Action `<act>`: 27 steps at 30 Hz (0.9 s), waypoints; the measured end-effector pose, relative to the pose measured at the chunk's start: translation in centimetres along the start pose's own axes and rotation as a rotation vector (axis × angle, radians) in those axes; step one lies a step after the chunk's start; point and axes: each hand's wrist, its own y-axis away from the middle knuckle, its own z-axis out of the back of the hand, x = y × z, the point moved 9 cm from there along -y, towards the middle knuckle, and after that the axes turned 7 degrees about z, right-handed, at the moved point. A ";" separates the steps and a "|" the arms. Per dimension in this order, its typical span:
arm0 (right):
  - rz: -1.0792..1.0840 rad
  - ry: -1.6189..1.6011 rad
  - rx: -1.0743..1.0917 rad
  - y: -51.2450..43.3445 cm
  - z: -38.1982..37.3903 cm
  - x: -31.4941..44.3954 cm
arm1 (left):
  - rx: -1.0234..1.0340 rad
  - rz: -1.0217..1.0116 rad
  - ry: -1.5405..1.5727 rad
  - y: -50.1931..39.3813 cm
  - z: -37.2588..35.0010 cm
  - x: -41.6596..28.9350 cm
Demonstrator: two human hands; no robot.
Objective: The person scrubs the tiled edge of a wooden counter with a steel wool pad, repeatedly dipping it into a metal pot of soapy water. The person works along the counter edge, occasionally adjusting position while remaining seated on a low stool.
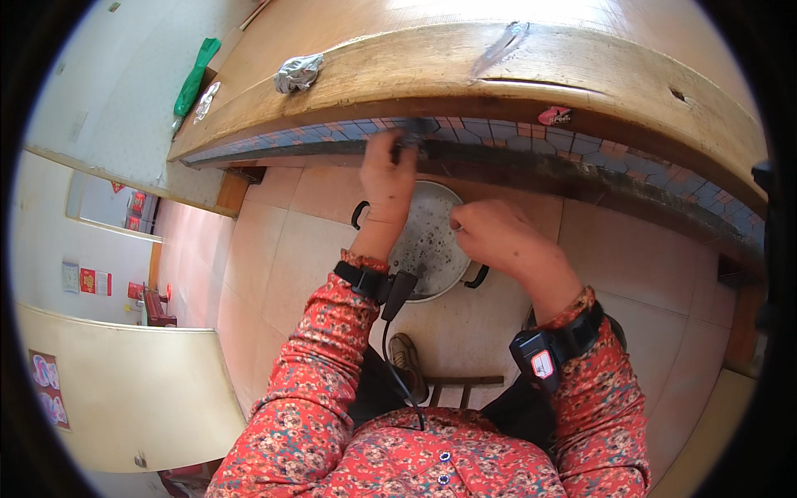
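Observation:
A round two-handled metal pot (429,267) with black handles stands on the tiled floor in front of me. Greyish liquid with bubbles or dark specks covers its inside. My left hand (389,171) reaches past the pot's far side, its fingers closed on a dark, motion-blurred item (418,129) close to the bed-like platform's tiled side. What that item is cannot be made out. Over the pot's right rim is my right hand (495,230), fingers curled inward. A tiny pale bit shows at its fingertips, too small to identify.
A wooden ledge (398,75) edges the raised platform ahead. On it lie a crumpled grey plastic bag (299,73) and a clear plastic piece (503,46). A green item (197,76) lies farther left. My shoe (408,361) and a wooden bar frame (467,381) are below the pot.

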 end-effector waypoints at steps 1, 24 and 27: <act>0.010 0.003 0.007 0.1 -0.2 0.1 | -0.027 0.070 0.221 0.0 0.4 0.4; -0.102 0.108 -0.043 2.6 2.1 -3.5 | -0.244 0.176 0.327 0.5 -1.6 0.5; -0.064 0.150 0.001 2.8 1.4 -3.4 | -0.286 0.277 0.432 1.5 -3.1 0.3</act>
